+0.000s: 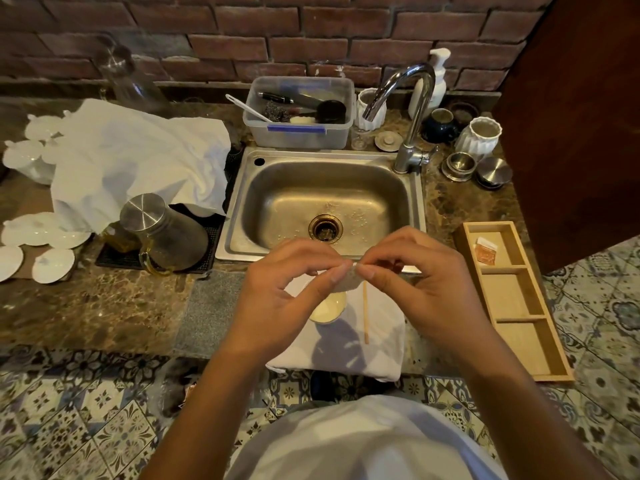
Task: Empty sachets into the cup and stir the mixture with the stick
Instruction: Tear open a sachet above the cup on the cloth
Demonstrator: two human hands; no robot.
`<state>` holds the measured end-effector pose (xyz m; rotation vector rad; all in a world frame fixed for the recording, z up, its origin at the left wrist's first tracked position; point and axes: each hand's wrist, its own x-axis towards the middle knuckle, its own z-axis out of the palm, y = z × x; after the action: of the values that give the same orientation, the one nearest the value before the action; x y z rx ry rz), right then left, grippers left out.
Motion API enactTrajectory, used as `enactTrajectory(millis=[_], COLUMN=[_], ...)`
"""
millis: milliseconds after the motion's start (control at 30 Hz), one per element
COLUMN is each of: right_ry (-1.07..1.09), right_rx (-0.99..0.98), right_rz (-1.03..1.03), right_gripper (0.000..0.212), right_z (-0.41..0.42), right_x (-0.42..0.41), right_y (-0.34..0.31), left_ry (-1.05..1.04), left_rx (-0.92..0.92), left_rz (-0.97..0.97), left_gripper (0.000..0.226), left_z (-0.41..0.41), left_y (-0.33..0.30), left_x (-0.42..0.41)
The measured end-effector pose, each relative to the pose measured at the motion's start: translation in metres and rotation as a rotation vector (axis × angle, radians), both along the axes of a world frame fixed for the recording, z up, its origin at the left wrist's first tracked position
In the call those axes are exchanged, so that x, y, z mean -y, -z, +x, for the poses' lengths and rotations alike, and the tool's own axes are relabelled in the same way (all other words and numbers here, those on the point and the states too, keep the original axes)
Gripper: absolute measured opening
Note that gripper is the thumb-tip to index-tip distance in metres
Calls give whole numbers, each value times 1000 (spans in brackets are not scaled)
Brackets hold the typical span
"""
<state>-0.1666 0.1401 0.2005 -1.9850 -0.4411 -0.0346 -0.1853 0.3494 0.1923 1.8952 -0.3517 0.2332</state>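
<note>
A small pale sachet (347,280) is pinched at its top edge between both hands, above the cup (328,307). The left hand (287,289) and right hand (412,278) each nip it with thumb and forefinger, other fingers loosely curled. The cup sits on a white cloth (377,344) near the table edge, the stick (365,315) lying just right of it. 2 more sachets (485,252) lie in the tray (554,358) at right. No writing is readable.

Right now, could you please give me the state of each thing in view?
sachet: pinched between both hands above the cup
left hand: pinching the sachet
right hand: pinching the sachet
cup: upright, on the white cloth
stick: lying beside the cup
wooden tray: sachets in far compartment
</note>
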Motion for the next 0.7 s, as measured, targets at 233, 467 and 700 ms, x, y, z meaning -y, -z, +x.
enactTrajectory(millis=[233,467,700], right_ry=[-46,-90,-119], right_rx=[-132,-164,-277], right_rz=[66,-24,194], right_gripper=[10,16,18], right_z=[-5,-8,-10], right_x=[0,6,9], right_y=[0,3,-1], left_ry=[-103,-54,-37], left_rx=[48,-120,-323], left_rz=[113,-143,-281], left_gripper=[11,6,9], left_z=[1,-1,-4], left_y=[8,14,17], left_x=[5,8,12])
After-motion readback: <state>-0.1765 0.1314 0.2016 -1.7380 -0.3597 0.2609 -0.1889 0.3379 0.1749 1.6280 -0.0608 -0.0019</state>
